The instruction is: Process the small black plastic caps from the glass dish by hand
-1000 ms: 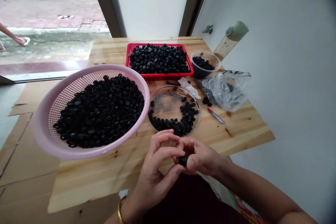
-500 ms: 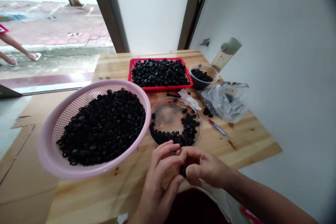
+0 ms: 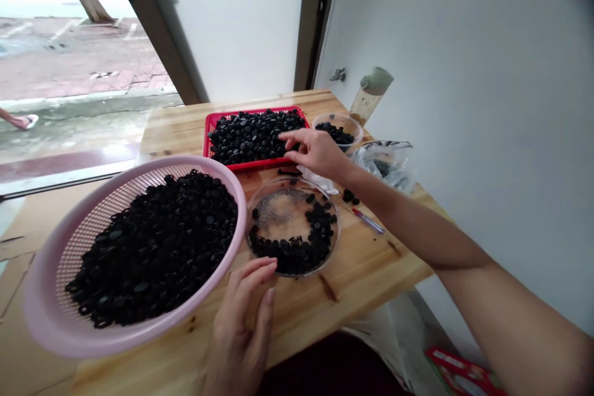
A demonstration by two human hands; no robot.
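My right hand (image 3: 316, 151) reaches over the near right part of a red basket (image 3: 245, 166) full of small black round caps (image 3: 248, 135). Its thumb and forefinger are apart above the caps, and nothing shows between them. Near the table's front edge, my left hand (image 3: 244, 322) is open, its fingers and thumb apart with nothing visible in them. Just beyond its fingertips sits a clear round dish (image 3: 340, 229) holding small black disc-like pieces (image 3: 320, 226), heaped along its near and right sides.
A large pink colander (image 3: 51, 322) heaped with black ring-like parts (image 3: 158, 247) stands at left. At right are a clear tub (image 3: 359, 130), a plastic bag (image 3: 394, 158), a red-and-clear screwdriver-like tool (image 3: 371, 221), a white wrapper (image 3: 320, 179) and a green-lidded bottle (image 3: 371, 93) by the wall.
My right hand has left my left hand and stretched forward to the red basket. The black piece seen between my hands is out of sight. My left hand has stayed near the dish.
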